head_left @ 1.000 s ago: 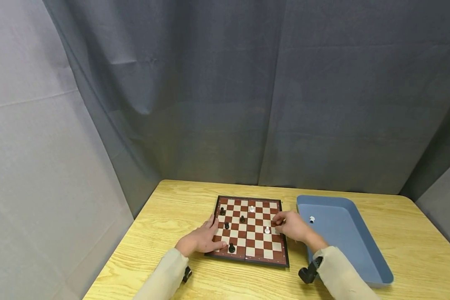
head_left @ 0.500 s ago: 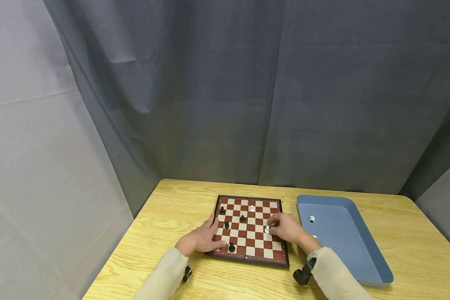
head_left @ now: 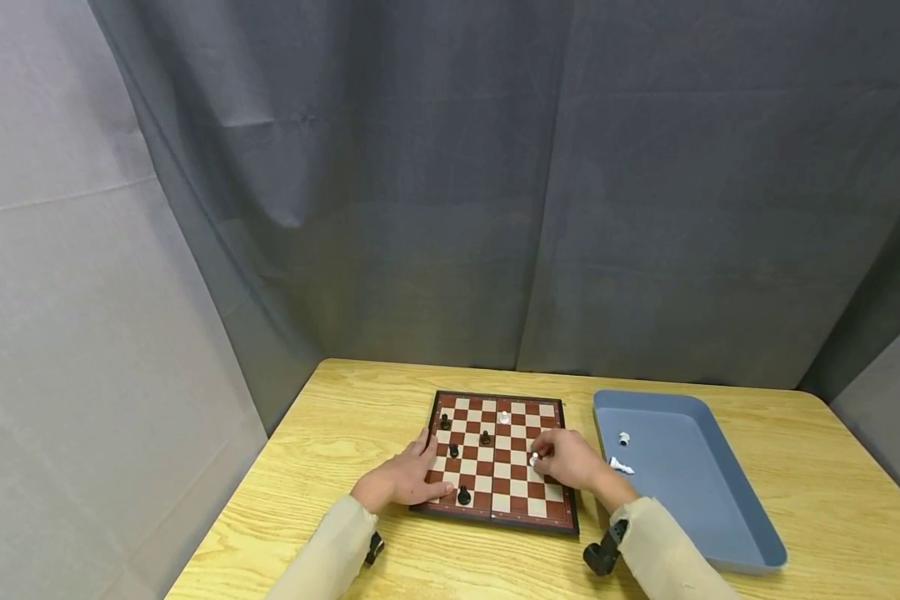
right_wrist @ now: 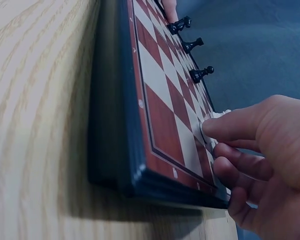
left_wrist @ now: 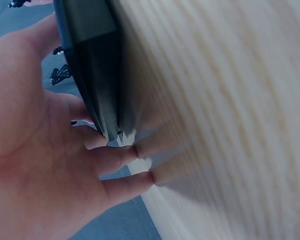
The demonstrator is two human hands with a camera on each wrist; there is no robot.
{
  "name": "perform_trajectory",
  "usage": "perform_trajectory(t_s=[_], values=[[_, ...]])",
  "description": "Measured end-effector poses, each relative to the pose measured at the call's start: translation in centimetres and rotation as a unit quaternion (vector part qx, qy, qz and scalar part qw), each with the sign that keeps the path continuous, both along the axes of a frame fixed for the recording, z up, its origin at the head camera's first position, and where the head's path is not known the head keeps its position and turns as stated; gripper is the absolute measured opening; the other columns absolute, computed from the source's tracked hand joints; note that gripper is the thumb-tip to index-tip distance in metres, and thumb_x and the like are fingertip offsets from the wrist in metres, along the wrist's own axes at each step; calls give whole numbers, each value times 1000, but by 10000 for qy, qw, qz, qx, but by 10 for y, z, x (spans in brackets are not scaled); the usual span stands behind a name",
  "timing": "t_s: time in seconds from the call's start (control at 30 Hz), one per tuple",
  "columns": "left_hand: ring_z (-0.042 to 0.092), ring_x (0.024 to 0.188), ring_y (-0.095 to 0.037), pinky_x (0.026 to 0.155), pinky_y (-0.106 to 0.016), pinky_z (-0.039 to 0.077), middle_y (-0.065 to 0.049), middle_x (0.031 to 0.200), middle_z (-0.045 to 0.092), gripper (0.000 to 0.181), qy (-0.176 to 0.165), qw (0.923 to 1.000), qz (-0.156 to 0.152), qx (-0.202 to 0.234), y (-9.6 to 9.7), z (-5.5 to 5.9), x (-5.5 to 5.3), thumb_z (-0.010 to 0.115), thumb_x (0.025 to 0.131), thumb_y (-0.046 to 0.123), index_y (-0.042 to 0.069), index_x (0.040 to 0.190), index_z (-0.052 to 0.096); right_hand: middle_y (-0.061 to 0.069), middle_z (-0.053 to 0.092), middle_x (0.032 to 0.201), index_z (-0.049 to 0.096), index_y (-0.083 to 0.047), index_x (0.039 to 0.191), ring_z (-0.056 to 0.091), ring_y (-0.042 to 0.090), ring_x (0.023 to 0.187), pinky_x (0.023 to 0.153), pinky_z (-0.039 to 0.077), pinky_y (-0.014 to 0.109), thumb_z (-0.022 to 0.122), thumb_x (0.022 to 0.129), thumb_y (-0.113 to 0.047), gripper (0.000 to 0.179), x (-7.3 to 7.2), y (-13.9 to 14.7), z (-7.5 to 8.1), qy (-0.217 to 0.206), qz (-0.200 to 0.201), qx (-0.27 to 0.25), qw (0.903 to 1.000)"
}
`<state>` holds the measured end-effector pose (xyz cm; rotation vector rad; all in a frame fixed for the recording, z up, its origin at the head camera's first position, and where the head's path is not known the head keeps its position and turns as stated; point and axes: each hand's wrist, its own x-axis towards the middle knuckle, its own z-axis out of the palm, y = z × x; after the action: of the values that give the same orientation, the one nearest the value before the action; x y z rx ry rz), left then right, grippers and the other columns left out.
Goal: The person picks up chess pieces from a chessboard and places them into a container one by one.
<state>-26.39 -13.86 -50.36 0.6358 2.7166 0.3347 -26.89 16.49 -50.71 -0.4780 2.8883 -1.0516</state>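
On the chessboard (head_left: 495, 462), near its right edge, the right hand (head_left: 570, 458) pinches a white pawn (head_left: 533, 459): light, rigid, smooth, best taken by its head. The left hand (head_left: 405, 477) rests flat at the board's left edge.

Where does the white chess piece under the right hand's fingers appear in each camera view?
Head: small white plastic chess piece on the board's right half, at the right hand fingertips.
Left wrist: not in view.
Right wrist: its white top at the index fingertip, centre right.
Shared landmark: the red-and-cream folding chessboard, its dark edge.
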Motion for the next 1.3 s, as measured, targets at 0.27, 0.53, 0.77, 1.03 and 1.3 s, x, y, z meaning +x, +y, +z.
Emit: perform_trajectory(t_s=[0.27, 0.53, 0.77, 1.03, 1.3], values=[[18, 140, -33, 106, -47, 30, -17, 157, 2, 91, 49, 10000, -18, -39, 0, 1, 1, 47, 91, 61, 2, 152, 14, -5, 59, 77, 71, -10, 91, 52, 9, 66, 58, 45, 29, 71, 79, -5, 12, -1, -2, -3, 177, 194, 137, 9996], [19, 140, -33, 106, -47, 30, -18, 157, 3, 92, 51, 10000, -6, -26, 2, 3, 1, 48, 90, 62, 1, 151, 15, -7, 58, 75, 72, -12, 86, 52, 8, 64, 56, 44, 28, 70, 82, -7, 7, -2, -2, -5, 408, 293, 267, 9984], [19, 140, -33, 106, -48, 30, -18, 157, 3, 92, 42, 10000, -1, 3, 3, 3, 0, 47, 90, 62, 2, 151, 15, -6, 58, 76, 73, -12, 87, 52, 7, 65, 56, 44, 26, 70, 84, -8, 6, -1, 0, -5, 438, 244, 293, 9983], [20, 140, -33, 105, -49, 30, -17, 157, 3, 92, 31, 10000, 5, 19, 4, 2, 1, 48, 90, 62, 2, 151, 15, -6, 57, 76, 72, -11, 89, 50, 8, 62, 54, 43, 26, 67, 86, -6, 8, 4, 3, -1, 280, 217, 209, 9992], [19, 140, -33, 106, -49, 30, -17, 157, 3, 92, 29, 10000, -7, 35, 3, 2, 1, 47, 90, 62, 2, 152, 15, -7, 58, 75, 73, -12, 88, 49, 8, 62, 55, 42, 27, 67, 86, -6, 9, 3, 7, 1, 390, 217, 241, 9987]])
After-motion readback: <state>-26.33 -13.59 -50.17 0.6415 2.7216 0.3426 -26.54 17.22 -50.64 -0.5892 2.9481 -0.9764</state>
